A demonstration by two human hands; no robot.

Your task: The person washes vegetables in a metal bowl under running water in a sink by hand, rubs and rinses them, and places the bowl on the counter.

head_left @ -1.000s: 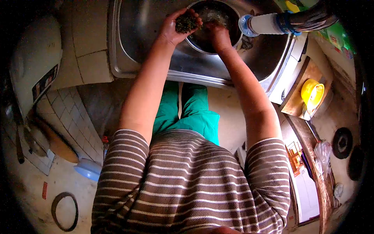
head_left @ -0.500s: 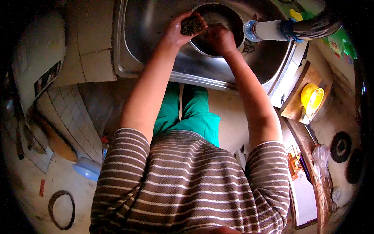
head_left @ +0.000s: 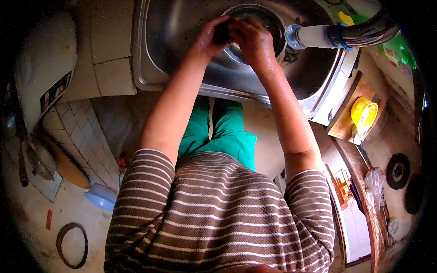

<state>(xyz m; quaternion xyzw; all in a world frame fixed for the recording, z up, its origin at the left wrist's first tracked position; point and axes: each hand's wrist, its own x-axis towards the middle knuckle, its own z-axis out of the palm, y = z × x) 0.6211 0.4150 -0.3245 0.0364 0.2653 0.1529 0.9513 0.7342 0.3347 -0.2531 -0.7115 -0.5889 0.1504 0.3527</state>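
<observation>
My left hand (head_left: 212, 37) is cupped round a dark, wet-looking clump (head_left: 222, 34), which showed green-brown and crumbly a moment earlier. Fingers bent, my right hand (head_left: 255, 43) presses over the clump from the other side, and the two hands meet. Both are above a round metal bowl (head_left: 283, 31) standing in the steel sink (head_left: 168, 43). The hands hide part of the bowl and most of the clump. What my right fingertips grip is partly covered.
A tap with a clear plastic end (head_left: 293, 37) juts over the sink from the right. Dark scraps (head_left: 290, 54) lie beside the bowl. On a wooden board (head_left: 341, 123) to the right sits a yellow container (head_left: 363, 113). A blue basin (head_left: 101, 196) is at lower left.
My right hand has come up out of the bowl and moved left onto the clump in my left hand. More of the bowl's inside shows now.
</observation>
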